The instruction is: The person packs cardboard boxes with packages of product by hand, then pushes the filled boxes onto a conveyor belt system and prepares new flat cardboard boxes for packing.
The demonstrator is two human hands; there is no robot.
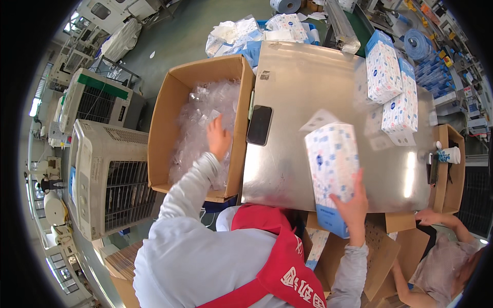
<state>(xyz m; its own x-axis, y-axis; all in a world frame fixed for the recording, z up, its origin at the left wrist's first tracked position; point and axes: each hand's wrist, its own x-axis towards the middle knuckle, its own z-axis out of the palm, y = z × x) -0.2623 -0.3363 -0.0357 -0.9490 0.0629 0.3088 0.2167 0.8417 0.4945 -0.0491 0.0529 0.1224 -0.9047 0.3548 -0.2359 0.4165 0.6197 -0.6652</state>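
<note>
My left hand (219, 137) reaches into an open cardboard box (158, 128), its fingers stretched out over a heap of clear plastic pieces (197, 138). One small clear piece lies at the fingertips; whether they touch it I cannot tell. My right hand (353, 206) grips the lower right side of a long tissue pack (331, 156), white with blue and pink prints and a blue end toward me. The pack is tilted over the near edge of a shiny metal table (287, 92), a loose flap at its far end.
Two similar packs (384, 69) stand at the table's far right. A black phone (260, 125) lies by the box. At the lower right, a co-worker's arms (447, 220) are beside open cartons (382, 262). Air coolers (115, 177) stand left; a heaped blue basket (262, 24) sits beyond the table.
</note>
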